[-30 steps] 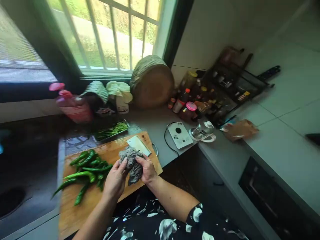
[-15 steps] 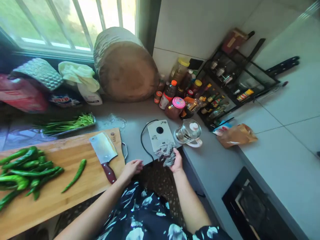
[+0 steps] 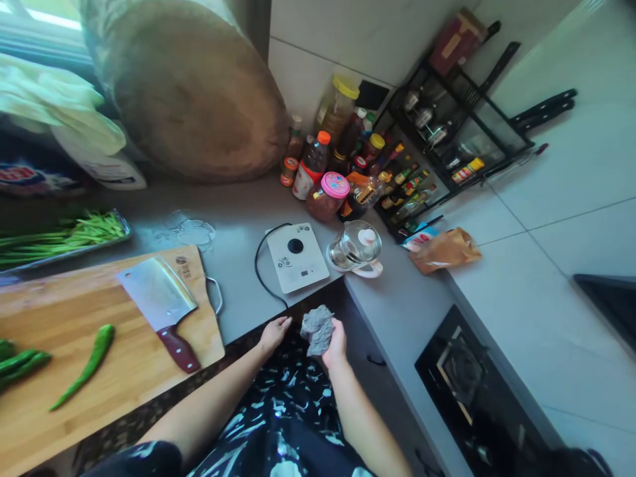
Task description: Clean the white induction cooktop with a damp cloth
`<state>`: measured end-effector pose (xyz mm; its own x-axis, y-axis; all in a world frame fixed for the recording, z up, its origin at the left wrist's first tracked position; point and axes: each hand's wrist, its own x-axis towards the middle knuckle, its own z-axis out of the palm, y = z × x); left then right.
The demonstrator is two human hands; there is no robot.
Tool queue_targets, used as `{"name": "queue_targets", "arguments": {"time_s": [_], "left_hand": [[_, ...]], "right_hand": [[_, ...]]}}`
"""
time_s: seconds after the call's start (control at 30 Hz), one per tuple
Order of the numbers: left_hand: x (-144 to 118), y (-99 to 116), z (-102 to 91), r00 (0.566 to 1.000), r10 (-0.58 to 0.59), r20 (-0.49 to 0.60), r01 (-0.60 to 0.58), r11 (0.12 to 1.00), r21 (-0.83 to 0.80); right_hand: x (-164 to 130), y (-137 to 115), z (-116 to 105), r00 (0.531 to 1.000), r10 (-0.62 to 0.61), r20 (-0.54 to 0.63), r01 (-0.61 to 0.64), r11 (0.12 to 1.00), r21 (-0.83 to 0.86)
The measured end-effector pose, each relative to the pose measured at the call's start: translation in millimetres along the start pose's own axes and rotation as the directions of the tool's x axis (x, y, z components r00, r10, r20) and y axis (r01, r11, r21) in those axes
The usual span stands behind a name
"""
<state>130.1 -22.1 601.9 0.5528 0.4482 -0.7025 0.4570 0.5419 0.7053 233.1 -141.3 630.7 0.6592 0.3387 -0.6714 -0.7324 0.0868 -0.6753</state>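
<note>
A crumpled grey cloth [image 3: 318,329] is gripped in my right hand [image 3: 336,344], just off the counter's front edge. My left hand [image 3: 275,333] is to its left with the thumb and fingers pressed together. Right above those fingertips, the black cord [image 3: 261,271] drops over the counter edge; I cannot tell whether they pinch it. That cord leads from a white heating base [image 3: 297,257] with a round black centre. Close beside the base stands a glass kettle [image 3: 355,245] with a white handle.
Left is a wooden cutting board [image 3: 144,358] with a cleaver [image 3: 163,308] and green peppers [image 3: 89,364]. Behind it sits a tray of green stalks [image 3: 89,232]. Sauce bottles and jars [image 3: 328,192], a spice rack [image 3: 427,152] and a large round container [image 3: 193,93] line the back.
My right hand has drawn the cloth from the heating base towards my body. My left hand has come nearer the cord at the counter edge. The view has swung to the right.
</note>
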Motion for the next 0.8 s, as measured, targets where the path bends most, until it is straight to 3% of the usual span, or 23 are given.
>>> {"name": "queue_targets", "arguments": {"time_s": [0.07, 0.13, 0.2, 0.27, 0.3, 0.37, 0.43, 0.53, 0.6, 0.67, 0.73, 0.8], "left_hand": [[-6, 1, 4.6, 1.0, 0.005, 0.023, -0.005, 0.999, -0.033], [-15, 5, 11.1, 0.999, 0.019, 0.047, -0.014, 0.994, -0.104], [-25, 13, 18.7, 1.0, 0.025, 0.01, -0.023, 0.985, -0.168], [-34, 26, 26.5, 0.996, 0.033, -0.077, -0.048, 0.98, -0.195], [-37, 34, 30.3, 0.991, 0.04, -0.127, -0.065, 0.978, -0.199], [-42, 49, 37.4, 0.976, 0.068, -0.206, -0.109, 0.975, -0.195], [-45, 64, 42.6, 0.958, 0.108, -0.267, -0.148, 0.98, -0.135], [-47, 75, 42.3, 0.909, 0.236, -0.344, -0.232, 0.971, 0.053], [-53, 70, 37.1, 0.837, 0.326, -0.44, -0.288, 0.945, 0.153], [-64, 53, 33.1, 0.783, 0.322, -0.533, -0.264, 0.947, 0.185], [-82, 29, 35.4, 0.809, 0.212, -0.548, -0.17, 0.977, 0.127], [-101, 6, 45.7, 0.886, 0.075, -0.458, -0.096, 0.995, -0.024]], "right_hand": [[2, 3, -7, 0.995, -0.066, 0.076, 0.079, 0.981, -0.178], [0, -4, -12, 0.935, -0.11, 0.336, 0.237, 0.9, -0.365], [-3, -17, -16, 0.774, -0.061, 0.631, 0.425, 0.787, -0.446], [-4, -32, -18, 0.609, 0.021, 0.793, 0.558, 0.699, -0.447], [-3, -38, -20, 0.555, 0.056, 0.83, 0.599, 0.665, -0.446], [1, -44, -22, 0.518, 0.08, 0.851, 0.641, 0.622, -0.449], [7, -43, -23, 0.546, 0.058, 0.836, 0.634, 0.623, -0.458], [14, -34, -17, 0.641, -0.021, 0.767, 0.549, 0.712, -0.439], [18, -30, -7, 0.706, -0.086, 0.703, 0.461, 0.81, -0.363], [18, -30, 4, 0.776, -0.119, 0.619, 0.341, 0.905, -0.253], [14, -33, 14, 0.832, -0.073, 0.551, 0.195, 0.967, -0.165], [7, -39, 21, 0.845, 0.037, 0.533, 0.042, 0.99, -0.136]]}}
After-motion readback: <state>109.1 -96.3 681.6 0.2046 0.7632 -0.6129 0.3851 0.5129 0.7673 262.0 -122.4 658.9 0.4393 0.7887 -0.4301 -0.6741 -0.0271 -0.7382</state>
